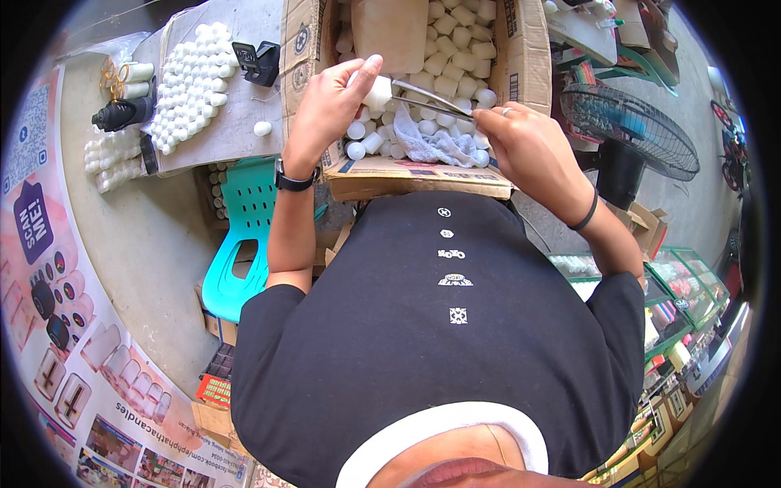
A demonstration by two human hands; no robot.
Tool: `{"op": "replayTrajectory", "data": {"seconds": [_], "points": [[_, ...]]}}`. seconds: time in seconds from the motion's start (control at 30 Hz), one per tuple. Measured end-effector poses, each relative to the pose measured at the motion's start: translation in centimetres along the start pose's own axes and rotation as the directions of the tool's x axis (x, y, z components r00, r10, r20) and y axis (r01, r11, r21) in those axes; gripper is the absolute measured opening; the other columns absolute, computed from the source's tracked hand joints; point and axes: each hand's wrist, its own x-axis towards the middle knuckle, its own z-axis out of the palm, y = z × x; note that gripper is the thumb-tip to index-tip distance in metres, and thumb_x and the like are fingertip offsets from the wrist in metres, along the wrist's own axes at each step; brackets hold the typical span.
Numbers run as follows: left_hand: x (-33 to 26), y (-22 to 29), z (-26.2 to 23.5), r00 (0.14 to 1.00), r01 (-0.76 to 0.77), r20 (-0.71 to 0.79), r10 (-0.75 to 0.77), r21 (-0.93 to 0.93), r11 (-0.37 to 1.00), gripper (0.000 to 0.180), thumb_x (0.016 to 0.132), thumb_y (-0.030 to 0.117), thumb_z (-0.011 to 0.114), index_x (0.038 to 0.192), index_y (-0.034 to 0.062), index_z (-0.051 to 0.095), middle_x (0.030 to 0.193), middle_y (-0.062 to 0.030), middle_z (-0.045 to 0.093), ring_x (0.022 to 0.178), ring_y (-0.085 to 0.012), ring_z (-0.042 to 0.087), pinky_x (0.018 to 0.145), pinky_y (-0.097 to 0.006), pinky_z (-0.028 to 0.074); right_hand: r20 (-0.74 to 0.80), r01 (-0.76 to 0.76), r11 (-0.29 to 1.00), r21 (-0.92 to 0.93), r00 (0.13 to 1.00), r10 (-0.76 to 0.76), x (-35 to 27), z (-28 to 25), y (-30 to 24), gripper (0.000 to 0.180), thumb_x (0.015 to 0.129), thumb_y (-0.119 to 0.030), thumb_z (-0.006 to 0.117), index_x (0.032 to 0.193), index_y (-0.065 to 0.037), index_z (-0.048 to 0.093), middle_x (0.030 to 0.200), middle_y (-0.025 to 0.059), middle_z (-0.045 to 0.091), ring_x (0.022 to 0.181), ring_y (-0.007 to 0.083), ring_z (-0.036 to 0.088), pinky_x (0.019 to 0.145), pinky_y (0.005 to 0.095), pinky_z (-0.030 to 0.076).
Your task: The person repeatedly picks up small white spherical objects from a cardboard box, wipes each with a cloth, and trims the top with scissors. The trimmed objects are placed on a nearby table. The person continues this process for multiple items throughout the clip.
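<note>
White candle [377, 93] is up in the air over the front part of a big brown box [525, 69]. The left hand [329, 102] has it, with the thumb and fingers grasping it. The right hand [525, 138] has its fingers closed around a thin metal tool [431, 102] with two long arms. I cannot tell if it is scissors or tweezers. The tips of the tool point left and come right up to the candle, but I cannot tell if they touch it.

Lots of small white candles [455, 49] are in the box, under and behind the hands. A soft white cloth [435, 148] lies on top of some of them, near the front. A flat tan board [390, 37] is in the back part of the box.

To the left is a gray table [256, 102]. A big bunch of white candles [191, 85] sits close together on it, and one small candle [262, 128] sits alone. A blue-green chair [244, 199] is below the table, and a black fan [630, 126] is to the right of the box
</note>
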Motion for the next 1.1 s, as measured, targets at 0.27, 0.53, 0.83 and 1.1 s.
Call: {"op": "replayTrajectory", "data": {"seconds": [0.27, 0.53, 0.83, 1.1], "points": [[0.3, -0.9, 0.5, 0.976, -0.217, -0.059, 0.209, -0.254, 0.942, 0.052, 0.096, 0.046, 0.051, 0.127, 0.0040, 0.048, 0.096, -0.0067, 0.064, 0.084, -0.0118, 0.061, 0.077, -0.023, 0.049, 0.406, -0.411, 0.491, 0.768, 0.906, 0.123, 1.2, 0.7, 1.5, 0.019, 0.089, -0.012, 0.062, 0.097, 0.005, 0.068, 0.073, 0.0114, 0.067, 0.066, 0.0140, 0.065, 0.059, 0.0259, 0.049], [0.1, 0.9, 1.0, 0.989, -0.076, -0.022, 0.146, -0.924, 0.374, 0.048, 0.090, 0.014, 0.059, 0.130, -0.0035, 0.038, 0.099, -0.0116, 0.061, 0.101, -0.0260, 0.059, 0.106, -0.042, 0.042, 0.511, -0.514, -0.036, 0.857, 0.857, -0.065, 1.2, 1.8, 1.4, 0.028, 0.092, -0.017, 0.061, 0.108, 0.006, 0.065, 0.087, 0.0084, 0.070, 0.072, 0.0085, 0.066, 0.058, 0.0198, 0.048], [2.9, -0.7, 1.2, 0.917, 0.205, -0.037, 0.398, -0.811, -0.548, 0.028, 0.088, 0.019, 0.068, 0.101, 0.0045, 0.048, 0.074, -0.0006, 0.053, 0.078, -0.0125, 0.053, 0.086, -0.034, 0.046, 0.388, -0.460, -0.691, 0.557, 0.880, -0.273, 0.3, 4.2, -1.5, 0.032, 0.095, -0.016, 0.055, 0.118, 0.007, 0.057, 0.084, 0.0078, 0.066, 0.062, 0.0101, 0.064, 0.055, 0.0177, 0.052], [2.7, -1.1, 0.7, 0.997, -0.078, -0.066, -0.042, -0.802, -0.592, 0.020, 0.086, 0.008, 0.069, 0.086, -0.0002, 0.051, 0.077, -0.0059, 0.050, 0.080, -0.0197, 0.051, 0.084, -0.039, 0.047, 0.328, -0.224, -0.724, 0.652, 0.945, 0.003, 0.4, 6.2, -1.3, 0.029, 0.099, -0.020, 0.051, 0.119, 0.000, 0.054, 0.088, 0.0038, 0.060, 0.064, 0.0072, 0.055, 0.059, 0.0190, 0.048]]}}
